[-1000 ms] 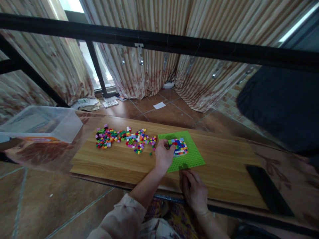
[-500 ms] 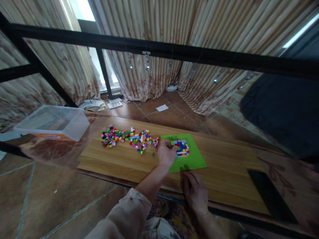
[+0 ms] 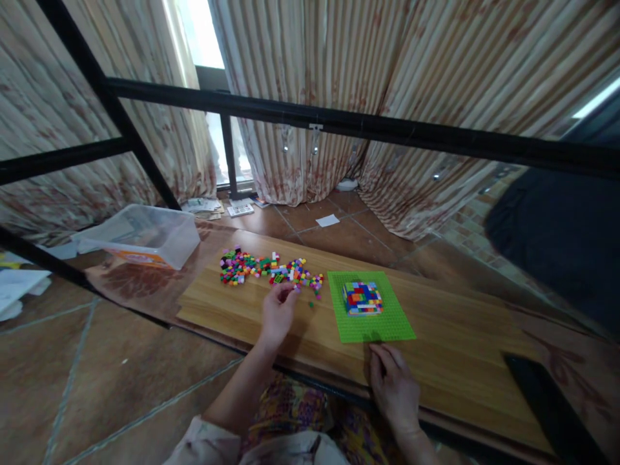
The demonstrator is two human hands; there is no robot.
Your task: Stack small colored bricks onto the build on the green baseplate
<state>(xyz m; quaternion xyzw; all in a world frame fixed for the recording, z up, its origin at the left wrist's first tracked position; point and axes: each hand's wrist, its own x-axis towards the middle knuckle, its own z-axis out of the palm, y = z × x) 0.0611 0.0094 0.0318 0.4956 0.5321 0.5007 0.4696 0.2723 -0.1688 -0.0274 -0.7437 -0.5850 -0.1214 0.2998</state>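
My left hand (image 3: 278,315) is over the near edge of a pile of small coloured toy bricks (image 3: 252,266). Its thumb and fingers are closed in a pinch; a purple brick shows by the fingertips, but I cannot tell if it is held. To the right lies a green baseplate (image 3: 372,328) bearing a low block built of multicoloured bricks (image 3: 363,298). My right hand (image 3: 394,387) rests on the wooden board just below the plate's front edge, fingers curled in and nothing visible in them.
A clear plastic bin (image 3: 167,236) with an orange label stands at the left end of the table. A dark flat object (image 3: 547,400) lies at the right. Black metal bars (image 3: 271,108) run across behind the wooden board (image 3: 450,329), with striped curtains (image 3: 329,58) beyond.
My left hand has moved left from the brick build to the loose pile, uncovering the build. My right hand stays beside the plate. The whole view has shifted slightly.
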